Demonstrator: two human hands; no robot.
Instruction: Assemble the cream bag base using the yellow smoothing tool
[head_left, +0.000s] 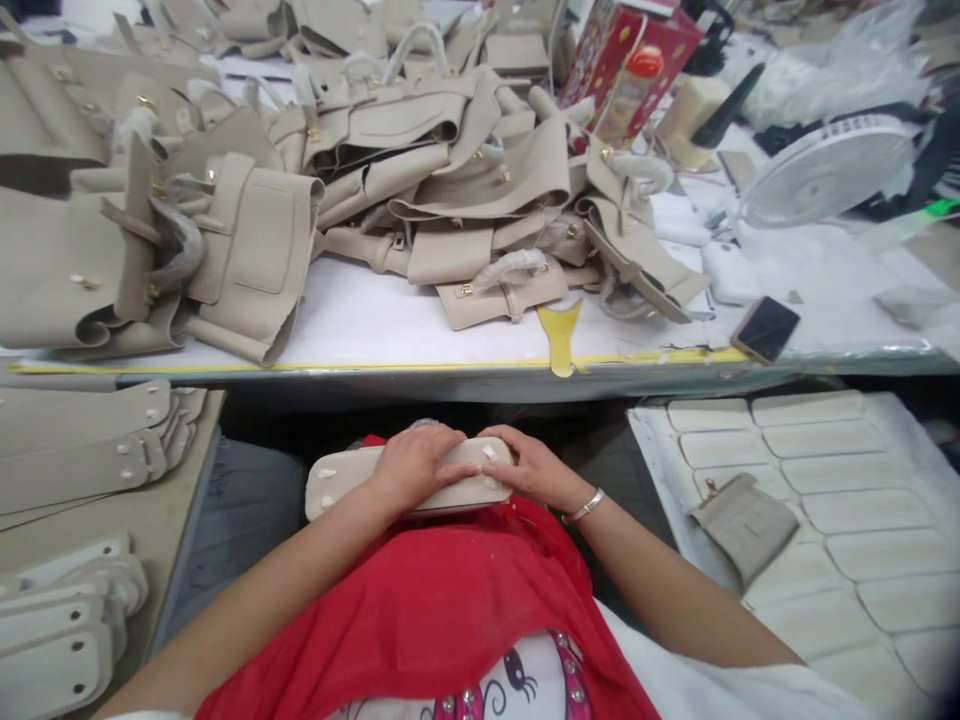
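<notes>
A beige handbag (pixel 341 482) rests in my lap, its long rounded base turned up toward me. Small white bits show near the corners of that base. My left hand (pixel 424 468) is closed over the middle of the bag, with the fingers over the far edge and the thumb on the base. At the right end, my right hand (pixel 534 468) grips the bag, its thumb beside a white bit. The two thumbs almost meet. Much of the bag below the base is hidden by my hands and the red apron (pixel 450 590).
Beige bag bodies (pixel 487 180) pile up on the white table ahead. A yellow piece (pixel 559 335) and a phone (pixel 766 330) lie by its edge; a fan (pixel 829 170) stands right. Stacked base pieces (pixel 60 650) are left, a board of pale panels (pixel 847 475) right.
</notes>
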